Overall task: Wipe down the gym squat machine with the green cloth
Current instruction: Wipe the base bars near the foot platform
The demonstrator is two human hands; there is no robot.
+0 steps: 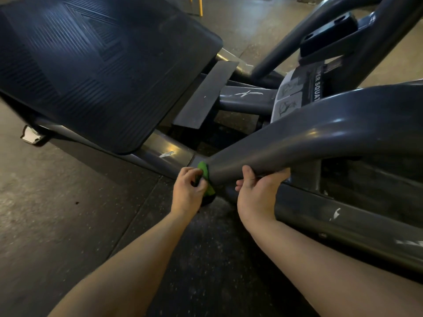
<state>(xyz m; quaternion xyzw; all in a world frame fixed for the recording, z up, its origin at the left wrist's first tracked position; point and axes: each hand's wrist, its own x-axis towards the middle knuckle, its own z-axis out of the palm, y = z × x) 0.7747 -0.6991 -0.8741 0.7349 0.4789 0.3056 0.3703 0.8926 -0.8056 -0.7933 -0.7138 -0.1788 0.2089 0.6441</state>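
**Left hand [187, 191] on cloth, right hand [256, 197] on tube**

Left pinches the green cloth [205, 173] against the low end of the grey frame tube [297, 143] of the squat machine [343, 225]. Right is clamped round the same tube, just beside. Footplate [103, 65] is upper left.
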